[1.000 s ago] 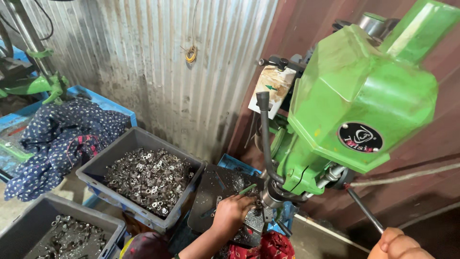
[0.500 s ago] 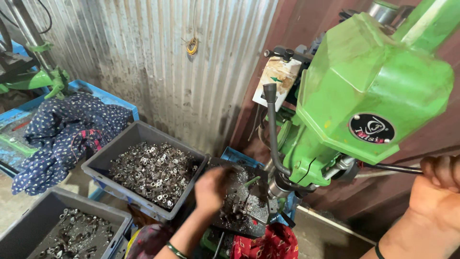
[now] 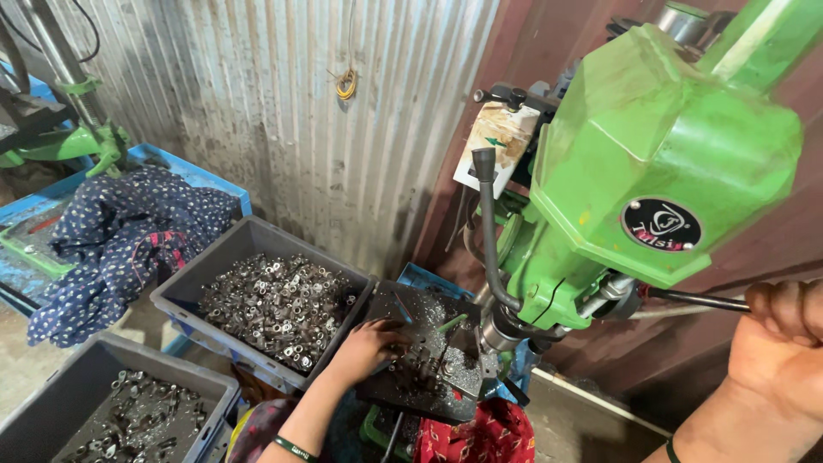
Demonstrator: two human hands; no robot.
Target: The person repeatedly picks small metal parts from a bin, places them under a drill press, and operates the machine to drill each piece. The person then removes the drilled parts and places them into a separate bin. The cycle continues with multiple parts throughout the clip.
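To your left sit two grey crates [image 3: 184,296] of small metal parts, perhaps nuts, beside a dark blue patterned cloth [image 3: 120,231] against the corrugated metal wall [image 3: 283,111].

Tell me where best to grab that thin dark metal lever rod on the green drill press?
Probably at its free outer end, where the right hand already wraps it. The thin dark metal lever rod sticks out sideways from the green drill press head, so come from the right, fingers curling over the bar.

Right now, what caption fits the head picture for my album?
Left hand on the drill table, right hand gripping the green drill's lever.
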